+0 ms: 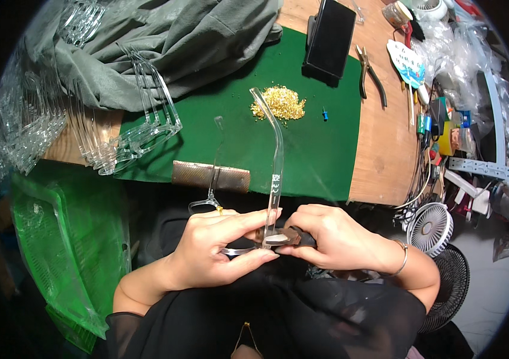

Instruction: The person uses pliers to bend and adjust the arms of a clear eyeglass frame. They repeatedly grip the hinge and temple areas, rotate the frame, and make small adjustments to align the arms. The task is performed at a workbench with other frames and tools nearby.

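Note:
In front of my body I hold a clear plastic glasses frame [277, 158] with my left hand [209, 242], thumb and fingers pinching its front. One temple stands up past my fingers; the other reaches toward the mat's near edge. My right hand [341, 238] is closed round pliers [284, 237], their jaws at the hinge end of the upright temple. My fingers and the jaws hide whatever is between them. Beyond, on the green mat [320, 158], lies a heap of tiny gold metal pieces [284, 103].
Clear glasses frames [141, 134] pile up at the left beside a grey cloth [176, 48]. A phone [331, 39], another pair of pliers [371, 76] and a small blue piece [325, 113] lie right. A green basket [75, 251] stands lower left, a white fan [429, 229] at right.

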Action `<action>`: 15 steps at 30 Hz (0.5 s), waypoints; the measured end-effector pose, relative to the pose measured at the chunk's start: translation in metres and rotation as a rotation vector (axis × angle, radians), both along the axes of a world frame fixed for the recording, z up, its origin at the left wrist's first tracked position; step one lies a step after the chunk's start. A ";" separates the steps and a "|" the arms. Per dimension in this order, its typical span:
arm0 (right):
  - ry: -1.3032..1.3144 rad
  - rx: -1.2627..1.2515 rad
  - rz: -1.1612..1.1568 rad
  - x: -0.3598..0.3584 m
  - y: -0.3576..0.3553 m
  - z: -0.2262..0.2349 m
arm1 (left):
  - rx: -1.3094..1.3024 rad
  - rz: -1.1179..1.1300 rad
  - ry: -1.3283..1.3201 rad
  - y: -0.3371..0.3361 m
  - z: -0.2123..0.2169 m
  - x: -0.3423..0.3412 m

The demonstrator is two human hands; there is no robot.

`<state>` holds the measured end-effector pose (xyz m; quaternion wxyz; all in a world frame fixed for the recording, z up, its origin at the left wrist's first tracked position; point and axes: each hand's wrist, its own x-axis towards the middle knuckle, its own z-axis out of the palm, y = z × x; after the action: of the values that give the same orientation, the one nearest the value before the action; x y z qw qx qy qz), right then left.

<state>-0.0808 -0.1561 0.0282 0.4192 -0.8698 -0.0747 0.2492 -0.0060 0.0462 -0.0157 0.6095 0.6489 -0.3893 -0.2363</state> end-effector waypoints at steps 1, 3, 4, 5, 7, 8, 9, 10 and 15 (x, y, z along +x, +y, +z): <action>-0.008 0.007 -0.038 0.004 -0.004 0.002 | -0.019 0.026 0.034 0.001 0.001 0.001; -0.024 0.034 -0.127 0.011 -0.013 0.003 | -0.045 0.065 0.102 0.009 0.004 0.005; -0.089 -0.054 -0.143 0.015 -0.018 -0.003 | -0.035 0.037 0.161 0.018 0.009 0.009; -0.219 -0.166 -0.184 0.019 -0.024 -0.012 | -0.115 0.024 0.292 0.022 0.011 0.009; -0.380 -0.258 -0.324 0.035 -0.035 -0.044 | -0.227 -0.008 0.430 0.022 0.012 0.008; -0.404 -0.313 -0.403 0.045 -0.041 -0.063 | -0.247 -0.052 0.363 0.016 0.011 0.009; -0.430 -0.354 -0.475 0.055 -0.043 -0.082 | -0.225 -0.027 0.304 0.010 0.011 0.009; -0.491 -0.393 -0.476 0.058 -0.043 -0.096 | -0.237 -0.029 0.207 0.009 0.012 0.011; -0.479 -0.408 -0.453 0.063 -0.043 -0.104 | -0.274 -0.001 0.271 0.016 0.006 0.018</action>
<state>-0.0182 -0.1989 -0.0759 0.2528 -0.9633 0.0746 -0.0503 0.0124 0.0625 -0.0102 0.7389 0.5220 -0.3324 -0.2665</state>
